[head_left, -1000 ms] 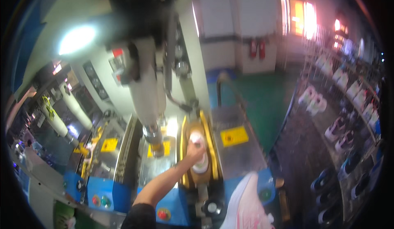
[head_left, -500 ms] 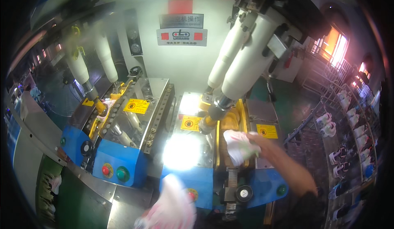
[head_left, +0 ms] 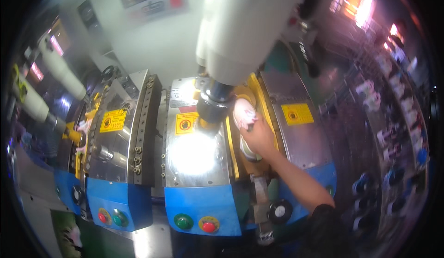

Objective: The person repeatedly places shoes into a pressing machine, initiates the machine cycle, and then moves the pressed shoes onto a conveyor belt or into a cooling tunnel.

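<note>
A white-and-pink shoe (head_left: 243, 113) lies lengthwise in the slot of the right-hand press station, between two yellow side pads (head_left: 266, 105). My right hand (head_left: 260, 138) reaches in from the lower right with its fingers closed on the shoe's upper, covering part of it. The shoe's pale green and white end shows below my wrist. Just left of the shoe hangs a dark metal press head (head_left: 215, 103) under a thick white cylinder (head_left: 245, 27). My left hand is out of the picture.
Blue panels carry a green button (head_left: 183, 221) and a red button (head_left: 209, 224). A black round knob (head_left: 279, 211) stands below the slot. At left is a second press station (head_left: 115, 128) with a shoe clamped in it. Racks of shoes (head_left: 393, 142) line the right side.
My right hand has moved left and brought its shoe down into the slot. The blurred white-and-pink shoe at the lower edge has left the picture. The view has shifted closer to the right station.
</note>
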Demonstrator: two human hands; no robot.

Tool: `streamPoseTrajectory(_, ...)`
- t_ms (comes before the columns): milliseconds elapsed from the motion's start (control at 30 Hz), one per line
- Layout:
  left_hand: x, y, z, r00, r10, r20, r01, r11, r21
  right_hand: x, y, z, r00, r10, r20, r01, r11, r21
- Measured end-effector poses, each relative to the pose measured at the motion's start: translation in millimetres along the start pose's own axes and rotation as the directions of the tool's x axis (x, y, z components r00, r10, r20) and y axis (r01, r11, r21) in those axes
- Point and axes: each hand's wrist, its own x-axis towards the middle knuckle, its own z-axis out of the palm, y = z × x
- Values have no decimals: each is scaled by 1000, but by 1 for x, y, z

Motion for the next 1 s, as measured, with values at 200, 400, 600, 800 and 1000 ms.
streamPoseTrajectory(200,48,25,31,925,259,277,-314,933,176,27,4,1,998,-40,50,40,999,4)
streamPoseTrajectory(400,66,29,76,875,-154,459,152,987,42,-111,-75,-62,892,-425,-157,424,905,-40)
streamPoseTrajectory(600,89,30,38,873,-237,425,207,971,116,-205,-159,80,473,-809,350,881,438,-179)
streamPoseTrajectory(800,72,11,10,960,-12,280,43,993,-106,-231,-177,75,526,-849,48,734,481,479)
streamPoseTrajectory(1000,9,2,-91,940,326,98,-330,944,27,-415,-147,101,335,-888,315,227,401,888)
